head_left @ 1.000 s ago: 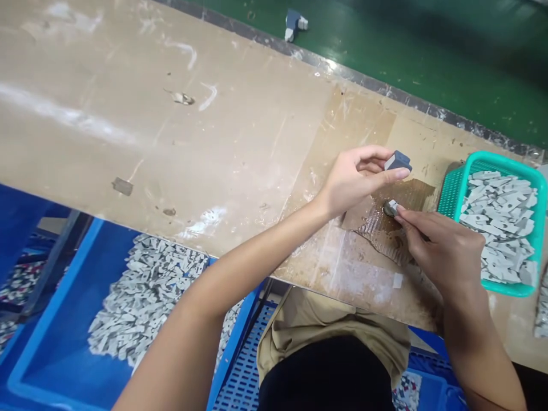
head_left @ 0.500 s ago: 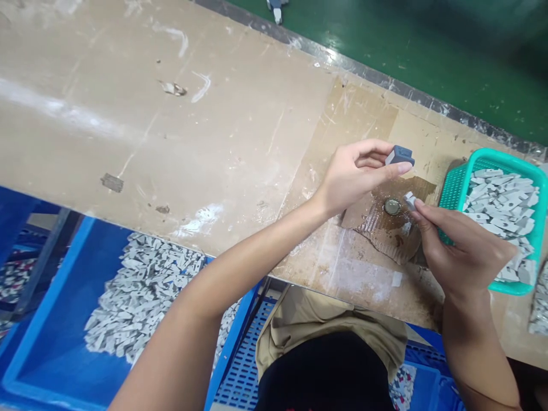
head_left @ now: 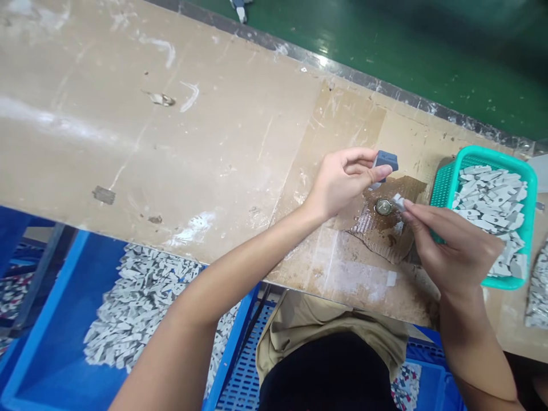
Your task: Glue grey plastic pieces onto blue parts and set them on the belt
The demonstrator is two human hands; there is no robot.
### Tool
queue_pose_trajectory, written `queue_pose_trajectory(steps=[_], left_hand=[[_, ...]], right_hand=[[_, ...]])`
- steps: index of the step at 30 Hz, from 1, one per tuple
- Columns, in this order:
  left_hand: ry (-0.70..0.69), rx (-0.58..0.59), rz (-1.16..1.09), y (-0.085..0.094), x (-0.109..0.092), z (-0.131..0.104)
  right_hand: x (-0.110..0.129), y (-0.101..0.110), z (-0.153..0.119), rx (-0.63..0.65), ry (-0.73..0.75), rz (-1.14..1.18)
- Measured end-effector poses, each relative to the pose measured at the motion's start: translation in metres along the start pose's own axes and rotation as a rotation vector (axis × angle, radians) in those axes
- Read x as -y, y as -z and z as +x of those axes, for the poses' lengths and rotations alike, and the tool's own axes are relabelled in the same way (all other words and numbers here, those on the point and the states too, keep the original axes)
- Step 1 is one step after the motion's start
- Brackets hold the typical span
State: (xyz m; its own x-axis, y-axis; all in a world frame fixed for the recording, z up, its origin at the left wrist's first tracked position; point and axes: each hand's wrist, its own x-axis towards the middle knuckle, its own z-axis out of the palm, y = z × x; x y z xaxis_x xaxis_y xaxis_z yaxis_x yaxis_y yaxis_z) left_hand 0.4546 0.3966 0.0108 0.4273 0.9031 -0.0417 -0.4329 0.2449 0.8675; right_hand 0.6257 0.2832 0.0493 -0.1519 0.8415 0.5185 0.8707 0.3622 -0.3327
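Note:
My left hand (head_left: 342,180) pinches a dark blue-grey plastic block (head_left: 387,161) with a pale part on its underside, held above the table. Between the thumb and fingertips of my right hand (head_left: 449,240) is a small light-grey plastic piece (head_left: 398,201). That piece is close to a small round container (head_left: 383,206) with shiny liquid in it. The container rests on a wet, torn piece of cardboard (head_left: 377,242). Just right of my right hand stands a green basket (head_left: 532,200) full of similar grey pieces (head_left: 492,197).
The worn table (head_left: 214,142) stretches far to the left. Below its near edge sits a blue bin (head_left: 51,342) heaped with grey pieces (head_left: 132,308). A clear bag of pieces (head_left: 538,291) lies at the right edge. Beyond the table is a green floor (head_left: 385,45).
The block in my left hand has turned, showing more of its top face and the pale part beneath. My right hand has kept the small piece beside the round container. The whole view has shifted slightly.

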Motion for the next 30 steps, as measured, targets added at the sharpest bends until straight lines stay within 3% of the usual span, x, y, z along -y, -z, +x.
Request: queue_pose_trajectory(steps=[5,9,11,16,26,30], left_hand=[[0.029,0.048,-0.032,-0.001,0.001,-0.001],[0.071,0.091,0.081,-0.004,0.001,-0.004],[0.124,0.119,0.131,-0.007,0.000,-0.007],[0.179,0.207,0.059,-0.016,-0.004,-0.015],[0.108,0.250,-0.031,-0.019,-0.006,-0.019],[0.108,0.203,-0.017,-0.022,-0.002,-0.023]], right_hand=[[0.001,0.002,-0.001,-0.023,-0.061,0.061],[0.002,0.005,0.000,-0.228,-0.234,0.191],[0.002,0.006,0.000,-0.279,-0.222,0.235],[0.000,0.008,0.000,-0.236,-0.043,0.179],[-0.002,0.005,-0.001,-0.160,-0.016,0.260],[-0.001,0.005,-0.002,-0.136,-0.026,0.225]])
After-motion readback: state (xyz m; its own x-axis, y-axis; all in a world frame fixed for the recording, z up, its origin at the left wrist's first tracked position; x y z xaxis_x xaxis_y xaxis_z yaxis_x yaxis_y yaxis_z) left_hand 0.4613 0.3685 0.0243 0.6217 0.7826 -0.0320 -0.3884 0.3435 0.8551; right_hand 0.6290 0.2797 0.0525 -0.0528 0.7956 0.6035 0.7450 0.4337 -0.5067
